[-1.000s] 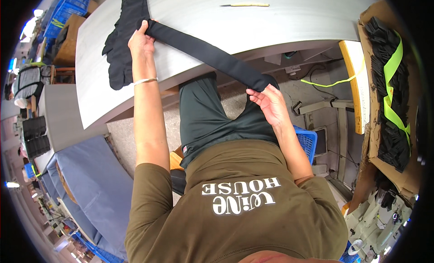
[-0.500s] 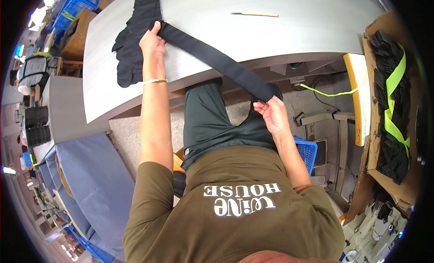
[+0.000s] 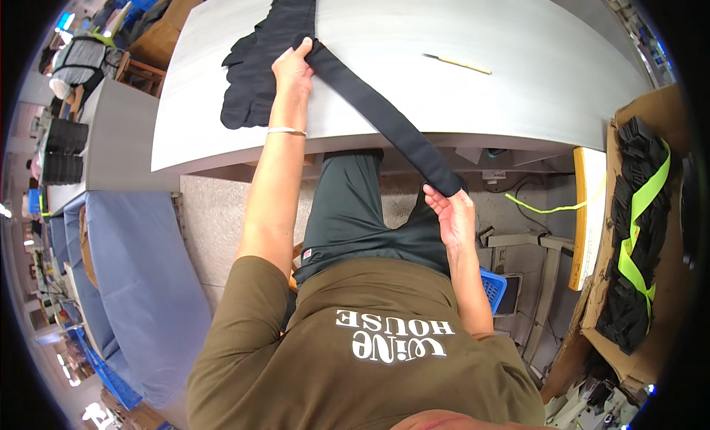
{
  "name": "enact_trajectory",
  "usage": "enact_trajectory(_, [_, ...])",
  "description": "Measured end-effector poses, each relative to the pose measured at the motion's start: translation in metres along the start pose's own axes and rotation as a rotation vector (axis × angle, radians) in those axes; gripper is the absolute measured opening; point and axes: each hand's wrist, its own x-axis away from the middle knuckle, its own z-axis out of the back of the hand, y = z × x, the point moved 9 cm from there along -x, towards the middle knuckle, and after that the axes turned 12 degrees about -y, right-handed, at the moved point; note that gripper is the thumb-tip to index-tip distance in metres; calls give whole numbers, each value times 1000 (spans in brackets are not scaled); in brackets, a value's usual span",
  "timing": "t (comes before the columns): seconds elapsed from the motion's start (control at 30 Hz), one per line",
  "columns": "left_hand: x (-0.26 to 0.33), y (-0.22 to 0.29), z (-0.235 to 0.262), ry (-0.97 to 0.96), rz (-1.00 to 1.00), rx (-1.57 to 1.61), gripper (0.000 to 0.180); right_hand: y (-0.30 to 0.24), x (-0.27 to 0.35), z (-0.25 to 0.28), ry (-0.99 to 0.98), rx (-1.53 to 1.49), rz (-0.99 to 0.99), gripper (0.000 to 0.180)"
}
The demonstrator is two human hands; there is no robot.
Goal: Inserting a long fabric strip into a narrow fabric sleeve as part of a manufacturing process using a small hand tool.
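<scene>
Black strip [image 3: 386, 117] between both hands [image 3: 293, 70] [image 3: 458, 217].

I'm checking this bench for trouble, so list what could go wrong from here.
The black strip runs from the left hand past the table edge to the right hand; if the right slips, that end might drop.
The left hand is close by the black fabric pile, so a tug might disturb it.
The thin yellow-handled tool lies loose and could roll.

Fabric pile [image 3: 259, 86] on table [image 3: 532, 90], carton [image 3: 669, 300] to right
</scene>
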Motion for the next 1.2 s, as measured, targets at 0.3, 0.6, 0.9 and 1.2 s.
enact_trajectory(0.3, [7,4,-10,-129,-22,45,61,4,-11,-7,-55,-93,29,33])
enact_trajectory(0.6, [8,4,-8,-23,-34,146,61,-32,4,-6,159,-19,219,29])
enact_trajectory(0.9, [2,-8,3,62,-6,220,70,-28,8,30,306,-28,222,32])
enact_trajectory(1.2, [1,-5,5,78,-22,269,47,-10,-3,39,320,-76,214,35])
